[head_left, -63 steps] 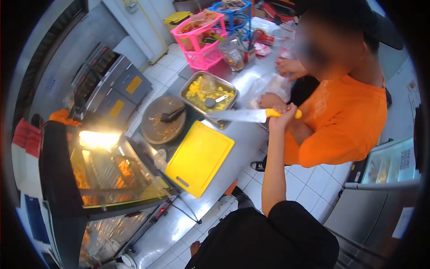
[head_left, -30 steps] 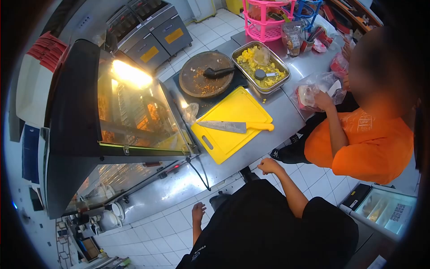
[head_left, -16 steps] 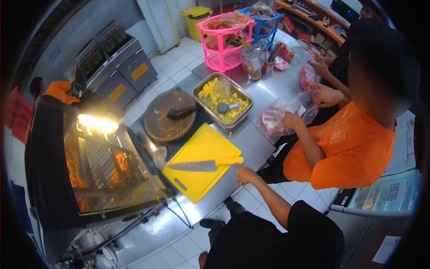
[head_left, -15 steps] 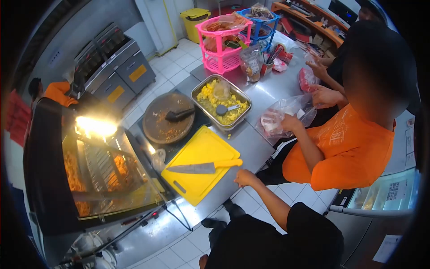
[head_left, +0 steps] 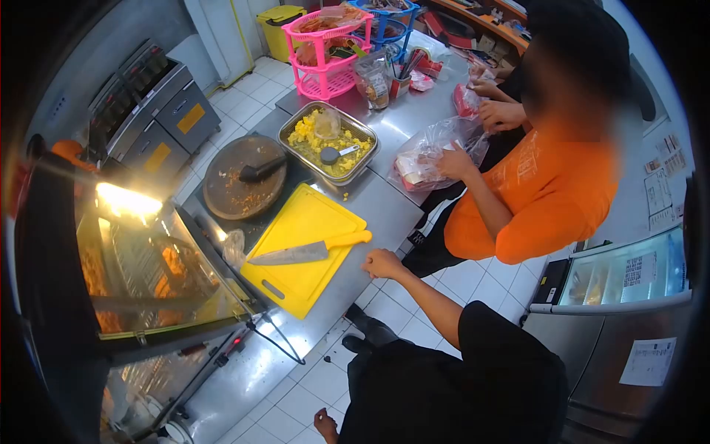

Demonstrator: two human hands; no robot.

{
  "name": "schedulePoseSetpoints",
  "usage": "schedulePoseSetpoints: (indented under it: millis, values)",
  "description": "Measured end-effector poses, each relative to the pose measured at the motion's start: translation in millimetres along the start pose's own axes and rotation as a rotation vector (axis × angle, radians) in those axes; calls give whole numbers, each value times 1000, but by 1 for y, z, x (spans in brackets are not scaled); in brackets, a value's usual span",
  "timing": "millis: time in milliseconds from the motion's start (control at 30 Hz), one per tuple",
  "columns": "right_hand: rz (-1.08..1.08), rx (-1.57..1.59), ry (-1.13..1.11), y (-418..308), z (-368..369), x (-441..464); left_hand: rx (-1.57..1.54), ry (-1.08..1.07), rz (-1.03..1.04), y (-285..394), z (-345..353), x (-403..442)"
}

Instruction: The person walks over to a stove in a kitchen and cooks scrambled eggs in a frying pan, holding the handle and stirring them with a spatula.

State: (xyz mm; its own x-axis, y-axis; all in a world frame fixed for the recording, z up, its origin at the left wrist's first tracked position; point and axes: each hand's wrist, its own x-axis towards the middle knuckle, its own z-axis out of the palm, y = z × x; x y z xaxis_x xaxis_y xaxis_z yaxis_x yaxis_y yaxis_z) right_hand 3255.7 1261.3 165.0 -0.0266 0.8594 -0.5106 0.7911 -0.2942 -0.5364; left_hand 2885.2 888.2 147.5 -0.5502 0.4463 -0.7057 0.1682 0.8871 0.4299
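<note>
Head view: I see the right hand (head_left: 381,264) loosely clenched near the handle of the knife (head_left: 307,252) lying across the yellow cutting board (head_left: 310,214) on the surface (head_left: 396,214), left hand (head_left: 325,425) hanging low, can't tell whether clenched.

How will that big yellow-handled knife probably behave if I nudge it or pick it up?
The broad metal knife with the yellow handle looks stiff, its blade wide and straight. Lying flat, it would likely slide or swivel rather than roll on the yellow rectangular cutting board. Its handle end juts past the board's edge, perhaps easing a grasp.
</note>
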Motion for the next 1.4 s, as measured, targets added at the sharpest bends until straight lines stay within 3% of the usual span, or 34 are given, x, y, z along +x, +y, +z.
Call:
schedulePoseSetpoints:
  millis: [100,167,233,267,300,367,400,433,467,500,567,600,633,667,733,767,800,833,867,900,933,1033,1067,1100,1167,1233,1333,1367,1400]
  values:
    - [-56,143,372,20,27,-4,-127,96,234,-59,16,42]
    - [-44,259,402,42,52,-24,123,212,971,-119,27,89]
    - [3,371,353,67,64,-46,18,-61,385,-137,27,95]
    - [61,439,288,87,80,-68,27,-93,421,-138,28,95]
    - [41,230,217,115,98,-88,42,-127,458,-140,23,94]
    - [25,-120,47,185,152,-137,-26,-155,298,-144,8,94]
    - [96,-302,-217,210,168,-165,-120,-151,105,-142,8,96]
    - [369,-116,-359,234,184,-198,-211,-147,-87,-139,6,97]
    - [348,-253,-290,272,214,-235,-284,-143,-125,-137,3,99]
    - [382,-254,-370,292,223,-268,-346,-120,-70,-145,2,117]
    - [943,57,-471,340,253,-312,-471,-75,31,-164,0,161]
    - [959,282,-339,301,226,-340,-593,93,-23,-143,-3,163]
    - [965,318,-321,298,217,-338,-709,268,-83,-130,-8,169]
    - [970,355,-305,297,212,-338,-628,461,155,-126,-11,189]
    - [970,425,-229,293,205,-327,-495,907,370,-99,-22,221]
    - [647,196,-264,327,223,-311,-452,1167,345,-63,-33,226]
    - [275,-216,-349,339,219,-289,-326,1189,319,-38,-47,223]
    - [120,-615,-238,287,180,-281,-204,1204,289,-16,-53,225]
    - [118,-575,-152,283,170,-262,-226,1249,93,9,-52,228]
    - [-20,-437,150,296,170,-247,-244,1286,-107,33,-48,231]
    - [28,-157,369,273,151,-240,-254,1318,-307,47,-40,233]
    - [362,568,251,209,73,-223,-331,1352,-396,69,-28,240]
    - [372,590,250,209,59,-217,-322,1545,-342,64,-23,258]
    - [345,557,257,220,53,-210,-328,1556,-331,67,-26,260]
    - [419,547,296,240,43,-202,108,1580,-252,75,-23,257]
    - [271,209,270,298,64,-196,566,1553,-169,74,-24,254]
    - [261,-177,-69,365,92,-191,1182,1415,-45,58,-15,227]
    - [105,-374,-119,363,90,-202,1376,1351,5,42,-18,220]
    - [375,34,-113,349,84,-213,1433,1287,-3,20,-28,271]
